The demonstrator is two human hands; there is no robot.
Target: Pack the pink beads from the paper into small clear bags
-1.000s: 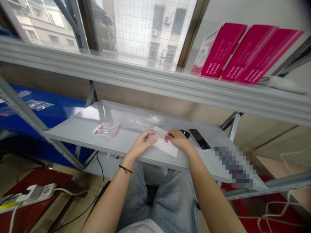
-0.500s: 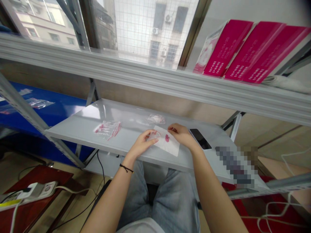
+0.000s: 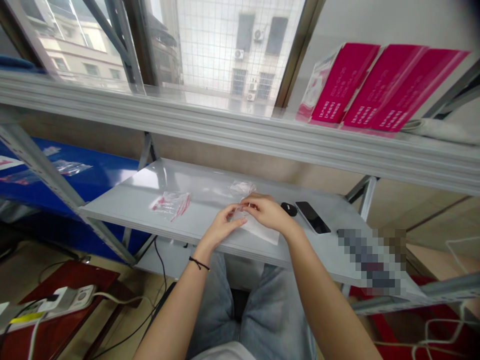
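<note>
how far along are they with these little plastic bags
A clear bag with red markings lies apart on the grey shelf, so that one looks finished. In hand: the left hand and right hand pinch a small clear bag above a white sheet. Left: another clear bag lies beyond them, apparently untouched.

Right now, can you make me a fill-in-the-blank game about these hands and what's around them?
The left hand and the right hand pinch a small clear plastic ____.
The black cord bracelet is on the ____ wrist.
The black phone lies to the ____ of both hands.
The boxes on the upper shelf are ____.

The missing words, in order: bag, left, right, pink.
</note>
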